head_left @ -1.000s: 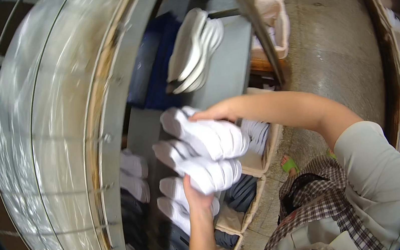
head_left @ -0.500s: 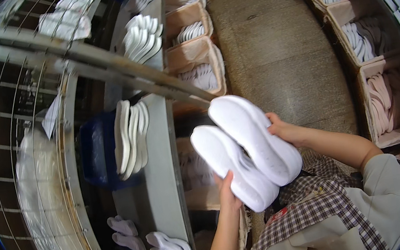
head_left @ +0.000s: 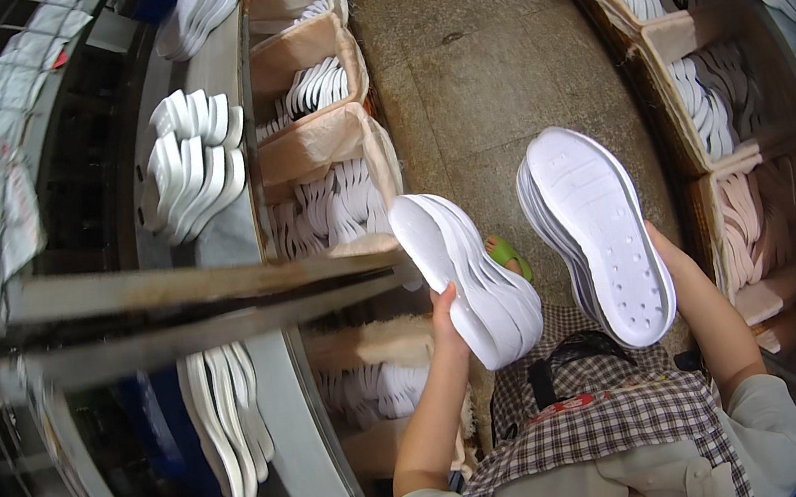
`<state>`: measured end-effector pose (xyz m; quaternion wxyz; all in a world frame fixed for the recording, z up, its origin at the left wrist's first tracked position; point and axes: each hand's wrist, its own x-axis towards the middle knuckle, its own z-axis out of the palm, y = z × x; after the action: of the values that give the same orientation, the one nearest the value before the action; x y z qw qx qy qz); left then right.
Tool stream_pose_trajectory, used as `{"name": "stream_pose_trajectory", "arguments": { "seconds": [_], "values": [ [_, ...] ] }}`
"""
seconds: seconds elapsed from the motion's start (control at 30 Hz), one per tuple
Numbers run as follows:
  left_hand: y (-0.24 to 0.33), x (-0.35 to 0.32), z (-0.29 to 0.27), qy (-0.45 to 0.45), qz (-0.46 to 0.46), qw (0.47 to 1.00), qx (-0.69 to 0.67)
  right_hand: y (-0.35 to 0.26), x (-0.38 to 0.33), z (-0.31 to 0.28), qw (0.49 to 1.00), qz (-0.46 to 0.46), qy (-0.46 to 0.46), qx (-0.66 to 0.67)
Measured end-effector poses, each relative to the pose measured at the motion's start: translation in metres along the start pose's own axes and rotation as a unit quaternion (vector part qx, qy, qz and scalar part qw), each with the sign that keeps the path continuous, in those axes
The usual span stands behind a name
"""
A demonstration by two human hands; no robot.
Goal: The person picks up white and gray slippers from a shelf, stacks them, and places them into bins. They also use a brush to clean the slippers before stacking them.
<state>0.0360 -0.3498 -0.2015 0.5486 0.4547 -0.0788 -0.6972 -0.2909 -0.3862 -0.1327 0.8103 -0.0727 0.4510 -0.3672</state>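
Observation:
My left hand (head_left: 445, 318) is closed around the near-left side of a stack of white shoe soles (head_left: 468, 280), which leans with its layered edges facing right. A second stack of white shoe soles (head_left: 603, 237) is in my right hand (head_left: 667, 251), gripped along its right edge. Its top sole faces up, showing a raised rim and small round holes toward the heel. A gap separates the two stacks, held above the checked apron (head_left: 596, 454). Most of the fingers are hidden beneath the soles.
Cloth-lined bins (head_left: 374, 141) of white soles stand along the left. More lined bins (head_left: 657, 38) with white, dark and pink soles line the right. White soles (head_left: 196, 164) sit on a grey shelf (head_left: 322, 470). A metal bar (head_left: 172, 286) crosses at left; the floor (head_left: 455, 70) runs between.
The two stacks, close together before, are now apart. The right one has moved right and tilted so its holed face shows. The shelf and bins have shifted in view.

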Motion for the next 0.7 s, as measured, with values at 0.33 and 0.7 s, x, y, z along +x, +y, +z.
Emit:
{"name": "stream_pose_trajectory", "arguments": {
  "seconds": [0.33,0.7],
  "values": [
    [0.083,0.123,-0.072,0.142,-0.008,0.988,-0.067,-0.070,0.294,0.145,0.950,0.101,-0.236,-0.178],
    [0.093,0.164,-0.111,0.354,0.048,0.924,-0.134,-0.007,0.691,0.361,0.552,0.080,-0.566,-0.607]
  ]
}}
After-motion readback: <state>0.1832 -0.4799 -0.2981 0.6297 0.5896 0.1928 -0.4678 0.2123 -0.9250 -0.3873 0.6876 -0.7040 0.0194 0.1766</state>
